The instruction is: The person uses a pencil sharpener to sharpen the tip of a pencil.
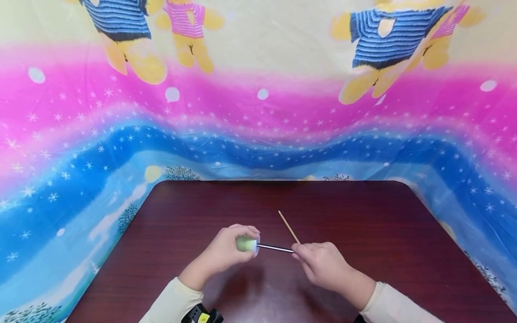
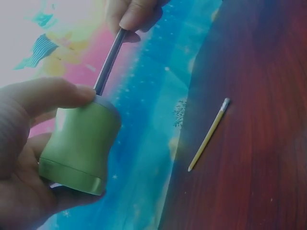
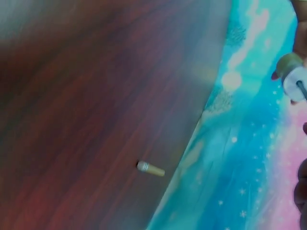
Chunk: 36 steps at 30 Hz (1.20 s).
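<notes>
My left hand [image 1: 221, 249] grips a green pencil sharpener [image 2: 84, 143] with a pale top, thumb and fingers wrapped about its waisted body. A dark, shiny pencil [image 1: 276, 248] runs from the sharpener's top to my right hand [image 1: 327, 265], which pinches its other end. The pencil's inner tip is hidden inside the sharpener. Both are held above the table, the pencil nearly level in the head view. In the right wrist view, the sharpener's round white face [image 3: 293, 86] shows at the right edge, with the pencil entering its centre.
A yellow pencil [image 2: 208, 135] with a pale eraser end lies on the dark red-brown wooden table [image 1: 194, 206], just beyond my right hand. Behind and beside the table hangs a colourful printed cloth [image 1: 258, 112] with bears and snowflakes. A black strap [image 1: 198, 312] sits at my left wrist.
</notes>
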### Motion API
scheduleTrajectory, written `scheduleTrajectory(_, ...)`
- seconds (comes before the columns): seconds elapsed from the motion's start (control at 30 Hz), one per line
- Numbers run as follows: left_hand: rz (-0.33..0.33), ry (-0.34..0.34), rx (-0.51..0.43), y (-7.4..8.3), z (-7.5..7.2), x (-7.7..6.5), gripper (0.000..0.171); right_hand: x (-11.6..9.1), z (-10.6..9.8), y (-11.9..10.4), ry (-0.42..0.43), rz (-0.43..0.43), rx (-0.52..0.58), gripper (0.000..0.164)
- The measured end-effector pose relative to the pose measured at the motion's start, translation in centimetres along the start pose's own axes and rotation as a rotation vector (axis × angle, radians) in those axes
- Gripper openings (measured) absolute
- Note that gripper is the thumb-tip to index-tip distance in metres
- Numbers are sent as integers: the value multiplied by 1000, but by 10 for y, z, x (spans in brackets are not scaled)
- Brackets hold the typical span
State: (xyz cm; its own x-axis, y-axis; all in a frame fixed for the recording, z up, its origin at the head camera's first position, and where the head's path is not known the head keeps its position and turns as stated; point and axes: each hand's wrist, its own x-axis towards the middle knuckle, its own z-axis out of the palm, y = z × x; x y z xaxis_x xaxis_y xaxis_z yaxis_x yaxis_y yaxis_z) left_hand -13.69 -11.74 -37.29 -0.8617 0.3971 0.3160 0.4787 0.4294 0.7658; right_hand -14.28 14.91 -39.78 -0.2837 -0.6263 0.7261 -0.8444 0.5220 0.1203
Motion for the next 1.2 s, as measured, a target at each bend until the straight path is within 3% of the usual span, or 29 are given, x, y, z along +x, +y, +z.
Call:
scheduleTrajectory(0.1,89,9,47,0,0,0,26,0,-5,-6,-96,176,200,21)
scheduleTrajectory(0.2,209,50,149,1,1,0,28,4,-12,-10,-226,457,504,10)
scheduleTrajectory(0.33,382,128,288,0,4,0,29,11,-20,-10,-360,863,999,17)
scheduleTrajectory(0.43,481,182,332,-2,6,0,30,13,-22,-6,-412,1081,1346,20)
scheduleTrajectory(0.5,539,204,351,-3,6,0,29,12,-21,-2,-451,1167,1558,20)
scheduleTrajectory(0.57,590,213,369,-2,6,1,30,11,-20,4,-501,1190,1702,20)
scheduleTrajectory(0.63,611,210,376,-1,6,1,31,9,-20,8,-561,1192,1754,20)
scheduleTrajectory(0.7,602,208,375,-1,5,1,31,10,-20,10,-601,1136,1635,23)
scheduleTrajectory(0.73,568,207,373,-1,5,0,31,11,-21,10,-608,1067,1508,24)
scheduleTrajectory(0.8,477,209,349,-2,4,-1,31,14,-21,8,-580,866,1138,23)
scheduleTrajectory(0.87,373,205,308,-3,3,-1,32,15,-19,6,-485,601,700,24)
scheduleTrajectory(0.93,278,193,255,-3,2,-2,33,13,-14,6,-318,334,307,22)
scheduleTrajectory(1.0,213,172,192,-2,1,-2,32,11,-8,7,-144,129,43,23)
scheduleTrajectory(1.1,181,142,131,0,1,-1,29,8,-1,8,17,-35,-121,35)
scheduleTrajectory(1.2,213,138,141,1,2,0,27,7,0,5,44,-21,-98,38)
